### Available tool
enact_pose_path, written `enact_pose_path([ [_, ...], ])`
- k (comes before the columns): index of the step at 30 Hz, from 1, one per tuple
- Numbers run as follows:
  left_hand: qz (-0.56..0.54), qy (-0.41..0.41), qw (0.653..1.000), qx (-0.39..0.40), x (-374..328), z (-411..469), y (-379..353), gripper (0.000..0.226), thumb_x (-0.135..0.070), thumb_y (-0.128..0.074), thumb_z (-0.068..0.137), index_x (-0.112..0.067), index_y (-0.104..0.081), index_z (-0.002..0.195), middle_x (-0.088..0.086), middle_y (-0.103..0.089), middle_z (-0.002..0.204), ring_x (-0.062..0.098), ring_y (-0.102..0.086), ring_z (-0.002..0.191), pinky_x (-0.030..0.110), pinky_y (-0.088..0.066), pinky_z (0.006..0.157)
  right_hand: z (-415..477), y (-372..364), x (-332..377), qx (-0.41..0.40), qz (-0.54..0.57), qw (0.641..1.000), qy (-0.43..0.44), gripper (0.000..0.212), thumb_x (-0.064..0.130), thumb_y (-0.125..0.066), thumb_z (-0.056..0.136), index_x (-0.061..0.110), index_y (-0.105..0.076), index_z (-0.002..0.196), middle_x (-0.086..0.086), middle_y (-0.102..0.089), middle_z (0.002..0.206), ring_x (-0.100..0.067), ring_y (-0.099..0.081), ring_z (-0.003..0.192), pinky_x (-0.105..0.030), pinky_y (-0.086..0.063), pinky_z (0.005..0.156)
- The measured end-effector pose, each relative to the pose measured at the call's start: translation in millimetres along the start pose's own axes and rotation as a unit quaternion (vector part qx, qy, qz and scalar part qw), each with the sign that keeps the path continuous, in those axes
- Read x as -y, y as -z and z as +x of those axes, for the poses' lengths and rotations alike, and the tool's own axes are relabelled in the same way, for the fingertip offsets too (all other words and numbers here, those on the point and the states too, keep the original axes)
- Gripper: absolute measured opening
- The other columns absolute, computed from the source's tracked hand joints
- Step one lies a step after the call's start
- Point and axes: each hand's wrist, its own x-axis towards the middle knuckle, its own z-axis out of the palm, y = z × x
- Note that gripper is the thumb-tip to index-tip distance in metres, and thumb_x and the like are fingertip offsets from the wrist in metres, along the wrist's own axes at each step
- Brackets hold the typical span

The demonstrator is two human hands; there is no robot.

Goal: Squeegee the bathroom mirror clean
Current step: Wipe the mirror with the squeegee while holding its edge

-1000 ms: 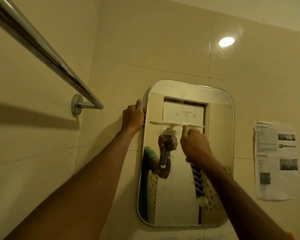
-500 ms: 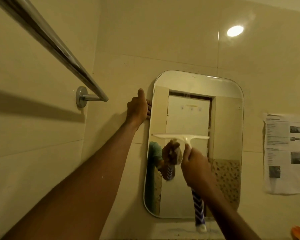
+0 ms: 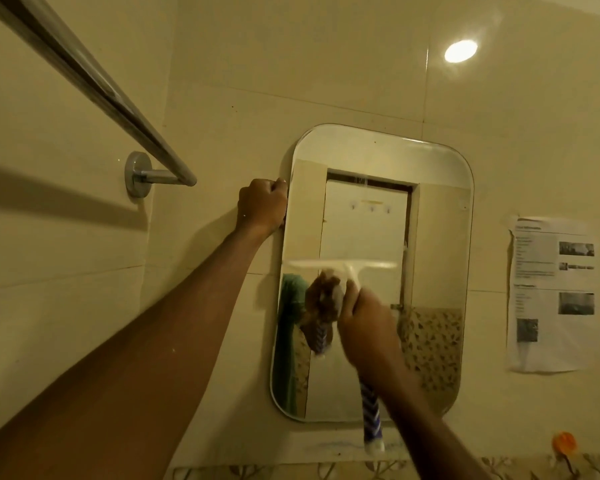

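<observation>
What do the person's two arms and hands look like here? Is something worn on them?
Both forearms are bare up to the frame edge: no sleeves, watch or gloves show. The left hand has no visible rings or bands. The right hand is motion-blurred, so small details cannot be told.

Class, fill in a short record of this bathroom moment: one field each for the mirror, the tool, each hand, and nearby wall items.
mirror: rounded-corner rectangular wall mirror
tool: white plastic squeegee, blade level, about mid-height on the glass
right hand: grips the squeegee handle
left hand: holds the mirror's left edge
wall items: chrome towel rail to the left; printed paper sheet to the right
</observation>
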Motion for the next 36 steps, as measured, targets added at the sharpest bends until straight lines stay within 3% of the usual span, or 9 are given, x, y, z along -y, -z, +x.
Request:
enact_pose_path([
  [5,0.005,0.0,1.0,-0.004,-1.0,-6.9,0.8,0.046,-0.03,-0.044,0.096,0.007,-0.066,0.078,0.023,-0.07,0.077,0.035,-0.068,0.07,0.049,-0.058,0.07,-47.2,-12.8,-14.9,0.022,-0.03,0.999,-0.04,0.038,0.055,-0.027,0.092,0.033,-0.051,0.073,0.009,-0.057,0.054,0.014,-0.056,0.056,-0.007,-0.035,0.035],
  [8,0.023,-0.014,1.0,-0.008,2.5,-12.3,1.0,0.046,-0.029,-0.044,0.095,0.003,-0.061,0.066,0.02,-0.067,0.069,0.036,-0.067,0.069,0.048,-0.058,0.069,-16.4,3.5,3.5,0.035,0.014,0.999,-0.035,0.036,0.044,-0.035,0.099,0.028,-0.054,0.072,0.006,-0.058,0.052,0.008,-0.055,0.042,-0.006,-0.035,0.033],
  [13,0.05,-0.035,0.998,-0.014,10.0,-19.6,0.4,0.047,-0.03,-0.045,0.095,0.003,-0.061,0.066,0.02,-0.065,0.065,0.033,-0.066,0.062,0.048,-0.057,0.066,25.9,20.9,25.9,0.006,-0.047,0.999,0.005,0.038,0.045,-0.03,0.101,0.031,-0.048,0.07,0.006,-0.06,0.061,-0.004,-0.059,0.041,-0.013,-0.043,0.038],
  [17,0.065,-0.042,0.997,-0.014,17.6,-26.5,1.4,0.047,-0.029,-0.045,0.094,0.007,-0.061,0.067,0.023,-0.066,0.066,0.034,-0.065,0.061,0.048,-0.056,0.065,-27.4,-4.0,-5.2,0.009,-0.04,0.999,-0.018,0.031,0.043,-0.035,0.098,0.031,-0.05,0.073,0.009,-0.058,0.058,0.013,-0.057,0.053,-0.005,-0.036,0.035],
  [21,0.053,-0.035,0.998,-0.005,21.3,-34.2,3.2,0.045,-0.028,-0.046,0.094,0.007,-0.064,0.072,0.024,-0.068,0.07,0.035,-0.067,0.064,0.049,-0.057,0.065,-91.5,-27.7,-39.6,0.027,-0.077,0.994,-0.077,0.035,0.041,-0.033,0.099,0.026,-0.059,0.081,0.01,-0.055,0.057,0.001,-0.056,0.048,-0.011,-0.035,0.037],
  [23,0.063,-0.034,0.997,0.001,24.5,-41.0,3.3,0.044,-0.027,-0.046,0.094,0.006,-0.064,0.072,0.023,-0.068,0.07,0.035,-0.067,0.063,0.049,-0.057,0.065,-104.5,-32.2,-46.3,0.053,-0.096,0.989,-0.097,0.037,0.043,-0.031,0.099,0.028,-0.059,0.082,0.012,-0.057,0.061,0.0,-0.055,0.052,-0.01,-0.033,0.044],
  [26,0.079,-0.029,0.996,0.014,31.0,-52.6,4.2,0.043,-0.027,-0.046,0.094,0.004,-0.065,0.071,0.022,-0.068,0.07,0.034,-0.066,0.063,0.048,-0.058,0.064,-86.6,-21.8,-35.9,0.043,-0.07,0.994,-0.078,0.039,0.041,-0.032,0.1,0.03,-0.053,0.069,0.008,-0.055,0.054,0.002,-0.056,0.047,-0.01,-0.033,0.034],
  [31,0.089,-0.015,0.996,0.027,42.0,-69.7,5.9,0.044,-0.027,-0.047,0.093,0.002,-0.064,0.065,0.014,-0.065,0.061,0.028,-0.066,0.058,0.045,-0.058,0.062,-25.4,1.1,-9.8,-0.017,-0.022,0.999,-0.021,0.039,0.044,-0.031,0.1,0.03,-0.05,0.069,0.008,-0.056,0.055,0.01,-0.056,0.049,-0.006,-0.034,0.031],
  [36,0.07,0.02,0.996,0.045,52.9,-76.8,7.9,0.044,-0.03,-0.047,0.092,0.004,-0.065,0.071,0.019,-0.068,0.066,0.029,-0.067,0.058,0.046,-0.059,0.062,-72.1,-18.9,-37.0,0.001,-0.064,0.997,-0.035,0.031,0.042,-0.035,0.098,0.033,-0.051,0.073,0.011,-0.053,0.053,0.012,-0.054,0.05,-0.008,-0.034,0.033],
])
